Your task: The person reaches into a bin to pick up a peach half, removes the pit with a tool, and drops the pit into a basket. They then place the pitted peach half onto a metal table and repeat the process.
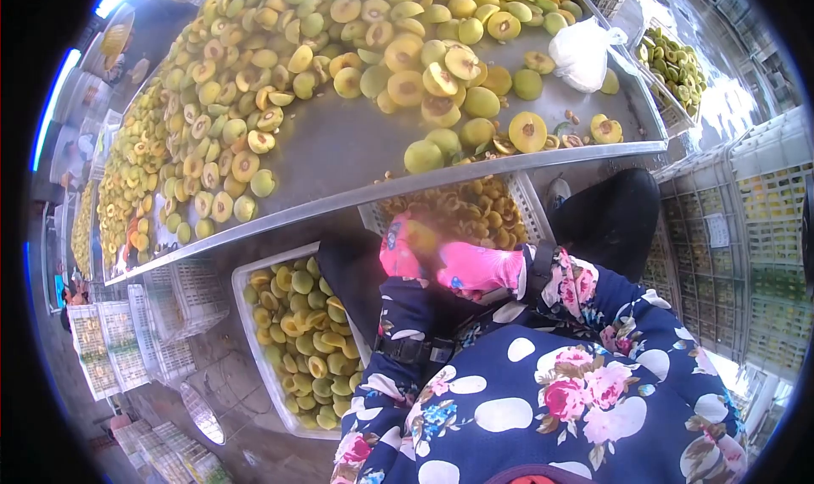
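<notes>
My left hand [404,248], in a pink patterned glove, is closed in front of my lap, just below the metal table's edge. Beside it, my right hand [480,269] is also closed, in a matching glove, its fingers pointing toward the left one. A yellowish blur shows between the two hands; whatever they grip is too smeared to name. Right behind them sits a white crate [532,206] with small brownish-yellow fruit pieces [483,208]. Above, the metal table [339,141] carries a large heap of halved yellow-green fruits [246,86], like plums or apricots, some showing brown centres.
A white plastic bag [583,53] lies on the table's right part. At my left stands a white crate [241,285] of fruit halves [309,348]. Stacked crates [733,238] rise on the right, more crates [127,340] at left. Another fruit crate [674,69] stands beyond the table.
</notes>
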Tool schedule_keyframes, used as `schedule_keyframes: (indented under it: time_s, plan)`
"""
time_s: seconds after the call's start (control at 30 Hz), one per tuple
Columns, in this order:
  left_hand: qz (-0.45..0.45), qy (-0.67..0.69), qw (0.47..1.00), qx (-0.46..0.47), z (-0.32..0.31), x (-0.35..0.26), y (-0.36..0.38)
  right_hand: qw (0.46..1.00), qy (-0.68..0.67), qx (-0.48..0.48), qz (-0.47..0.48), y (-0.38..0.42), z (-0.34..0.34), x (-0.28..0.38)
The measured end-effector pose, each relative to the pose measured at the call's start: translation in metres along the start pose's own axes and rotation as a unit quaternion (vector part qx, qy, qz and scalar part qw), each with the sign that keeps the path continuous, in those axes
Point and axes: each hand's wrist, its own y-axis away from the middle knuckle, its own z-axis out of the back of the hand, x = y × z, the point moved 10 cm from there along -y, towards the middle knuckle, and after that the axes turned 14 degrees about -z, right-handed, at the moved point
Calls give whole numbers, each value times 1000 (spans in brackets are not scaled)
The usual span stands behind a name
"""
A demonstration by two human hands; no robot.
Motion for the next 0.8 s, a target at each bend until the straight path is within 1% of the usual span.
schedule_keyframes:
  time_s: [0.07,0.1,0.13,0.23,0.3,0.33,0.37,0.43,0.47,0.5,0.53,0.57,0.6,0.63,0.67,0.73,0.77,0.8]
  plan:
    - [12,-20,1000,16,4,6,1,982,133,-92,97,-7,7,8]
    - [5,-18,999,43,0,4,3,948,214,-159,171,-2,10,19]
    - [-2,-16,997,71,-4,2,5,898,292,-224,242,8,9,27]
    - [-27,-10,987,160,-19,-11,7,926,217,-274,145,3,45,5]
    - [17,55,992,115,-15,-15,11,908,200,-322,177,8,57,-4]
    - [66,120,990,41,-20,-28,21,898,194,-343,195,11,63,-7]
    - [111,185,976,-32,-23,-40,31,937,148,-302,92,22,71,-8]
    - [131,244,961,-23,-31,-64,42,965,203,-164,-8,11,62,-47]
    - [137,273,952,-22,-29,-76,47,966,235,-94,-54,11,57,-68]
    - [141,279,950,-14,-23,-88,49,948,237,-68,-204,6,56,-99]
    - [124,291,949,4,-16,-99,49,991,-36,-93,-93,12,63,-106]
    - [102,300,948,12,-3,-115,51,981,76,-134,-118,5,68,-105]
    - [78,307,948,18,15,-132,56,959,162,-154,-177,12,64,-100]
    - [55,302,952,-8,40,-147,61,926,246,-163,-236,20,60,-95]
    - [7,275,961,-36,70,-163,67,911,344,-91,-209,10,47,-114]
    - [-78,220,969,-78,138,-186,71,851,513,36,-108,-2,19,-150]
    - [-233,-158,959,-28,168,-213,81,886,449,-51,-101,4,43,-132]
    - [-335,-521,778,-102,182,-248,104,918,368,-110,-98,8,50,-123]
